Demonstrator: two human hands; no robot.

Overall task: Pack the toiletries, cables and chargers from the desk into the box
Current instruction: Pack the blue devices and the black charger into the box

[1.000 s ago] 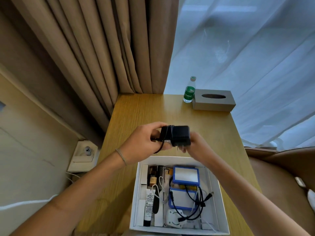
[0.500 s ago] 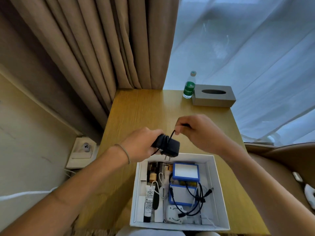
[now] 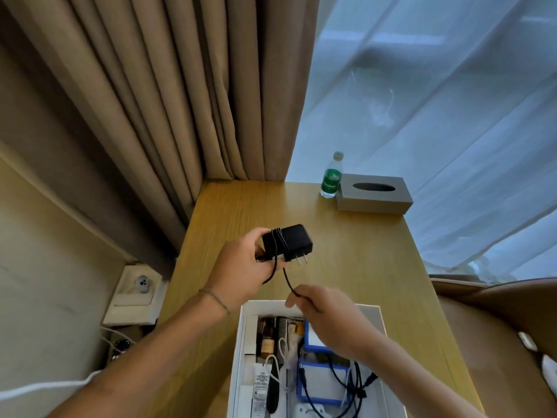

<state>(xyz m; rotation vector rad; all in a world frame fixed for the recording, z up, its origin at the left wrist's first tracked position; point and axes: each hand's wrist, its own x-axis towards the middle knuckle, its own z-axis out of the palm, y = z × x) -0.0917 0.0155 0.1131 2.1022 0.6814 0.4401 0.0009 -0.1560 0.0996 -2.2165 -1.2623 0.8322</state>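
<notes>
My left hand point(image 3: 241, 273) holds a black charger point(image 3: 287, 242) above the wooden desk point(image 3: 361, 260), its two plug pins pointing down and right. Its thin black cable point(image 3: 287, 279) is wound around the charger body. My right hand point(image 3: 334, 321) pinches the loose end of that cable just below the charger, over the far edge of the white box point(image 3: 380, 327). The box stands at the desk's near edge. It holds a comb, small bottles, a tube, blue-edged cases and black cables. My right hand hides part of the box's contents.
A green-labelled water bottle point(image 3: 331, 176) and a grey tissue box point(image 3: 373, 197) stand at the desk's far right corner. Beige curtains point(image 3: 150, 101) hang at the back left. A wall socket point(image 3: 135, 294) sits left of the desk, and a brown chair point(image 3: 497, 327) on the right.
My left hand lifted the charger and turned its pins outward. My right hand came from above the charger down to below it, drawing the cable's loose end toward the box.
</notes>
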